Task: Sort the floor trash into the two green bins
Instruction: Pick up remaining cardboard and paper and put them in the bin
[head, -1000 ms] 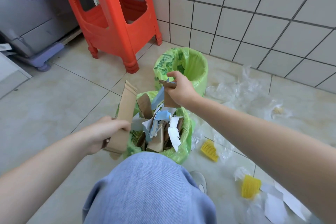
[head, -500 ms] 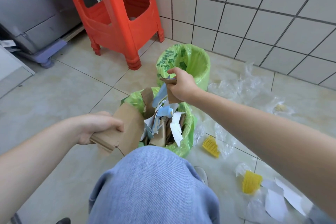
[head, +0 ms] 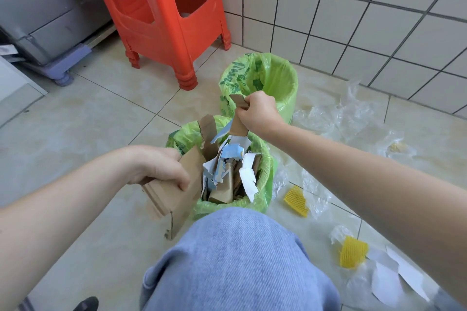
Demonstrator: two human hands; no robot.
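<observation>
Two green-lined bins stand on the tiled floor. The near bin is stuffed with torn cardboard and white and blue paper scraps. The far bin behind it looks hollow inside. My left hand grips a folded brown cardboard piece against the near bin's left side, tilted downward. My right hand grips a narrow cardboard strip above the near bin's far rim. Yellow foam nets, clear plastic film and white paper scraps lie on the floor to the right.
A red plastic stool stands at the back by the tiled wall. A grey appliance sits at the left. My denim-clad knee is in the foreground below the near bin.
My left hand has tipped the large cardboard piece from upright to lying lower against the bin's left side. My right hand keeps its strip over the near bin.
</observation>
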